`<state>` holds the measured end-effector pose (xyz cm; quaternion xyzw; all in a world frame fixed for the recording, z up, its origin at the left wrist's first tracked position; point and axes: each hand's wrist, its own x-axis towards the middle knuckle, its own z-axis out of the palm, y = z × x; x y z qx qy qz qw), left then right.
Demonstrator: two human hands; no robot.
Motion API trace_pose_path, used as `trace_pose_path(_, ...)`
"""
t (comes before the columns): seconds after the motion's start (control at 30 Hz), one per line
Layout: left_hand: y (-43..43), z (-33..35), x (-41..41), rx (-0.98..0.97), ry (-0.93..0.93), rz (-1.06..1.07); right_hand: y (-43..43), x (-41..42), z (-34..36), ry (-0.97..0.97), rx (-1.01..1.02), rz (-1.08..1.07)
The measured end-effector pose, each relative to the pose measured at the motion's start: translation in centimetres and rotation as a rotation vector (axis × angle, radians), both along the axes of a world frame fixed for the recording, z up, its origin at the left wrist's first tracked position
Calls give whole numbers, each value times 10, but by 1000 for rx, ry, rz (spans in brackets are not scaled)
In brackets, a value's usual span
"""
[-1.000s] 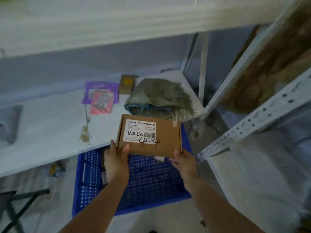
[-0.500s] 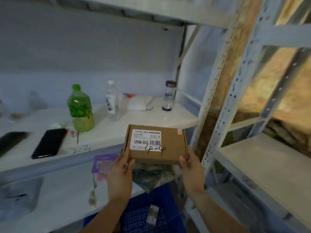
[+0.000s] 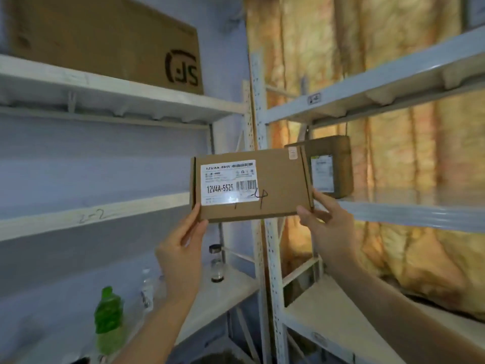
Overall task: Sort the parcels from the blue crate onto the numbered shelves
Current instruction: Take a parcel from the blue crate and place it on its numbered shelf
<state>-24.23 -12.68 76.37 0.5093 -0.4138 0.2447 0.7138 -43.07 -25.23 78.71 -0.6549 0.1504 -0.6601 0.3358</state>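
Note:
A flat brown cardboard parcel (image 3: 278, 185) with a white barcode label and a handwritten number is held up at chest height before the shelf uprights. My left hand (image 3: 181, 248) grips its lower left corner and my right hand (image 3: 325, 222) grips its lower right corner. On the left, a white shelf edge marked 2-2 (image 3: 91, 215) runs at the parcel's height. On the right, a higher shelf (image 3: 367, 90) carries a small label tag (image 3: 314, 98). The blue crate is out of view.
A brown parcel (image 3: 337, 166) stands on the right rack's middle shelf behind the held parcel. A large cardboard box (image 3: 105, 40) sits on the top left shelf. A green bottle (image 3: 109, 319), a clear bottle (image 3: 147, 290) and a glass jar (image 3: 216, 264) stand on the lower left shelf.
Both hands have raised the parcel from over the blue crate up to the higher shelves. The view has tilted upward, and the crate has dropped out of sight.

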Motion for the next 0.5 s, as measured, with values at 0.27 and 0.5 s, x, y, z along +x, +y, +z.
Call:
trace_pose_path(0.27, -14, 52, -133, -207, -239, -174, 29, -159, 47, -111, -188, -139)
trace_pose_path(0.5, -32, 28, -252, -246, -349, -197, 38, -306, 27, -22, -242, -376)
